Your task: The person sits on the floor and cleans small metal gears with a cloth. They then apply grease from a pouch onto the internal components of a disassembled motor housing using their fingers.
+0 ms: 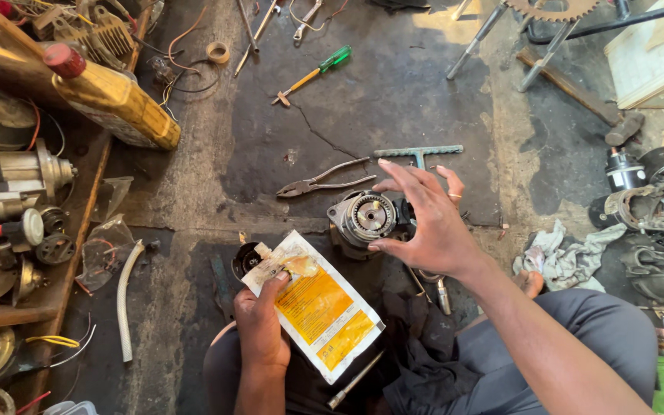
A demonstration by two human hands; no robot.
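Note:
My left hand (259, 327) holds a white and yellow plastic pouch (317, 307) by its torn upper end, where some yellowish grease shows. A small black round part (245, 259) lies just beyond the pouch. My right hand (424, 219) reaches forward with fingers spread, cupping the right side of a round metal motor housing (364, 217) that stands on the dark floor; fingertips touch or nearly touch it. Pliers (320, 183) lie just behind the housing, and a T-shaped wrench (418, 152) lies behind my right hand.
A green-handled screwdriver (317, 73) lies farther back. A wooden shelf (78, 230) at left holds motor parts and a yellow bottle (113, 96). A white hose piece (124, 300), a rag (566, 257), motor parts (655, 215) at right and a black cloth (424, 361) lie around.

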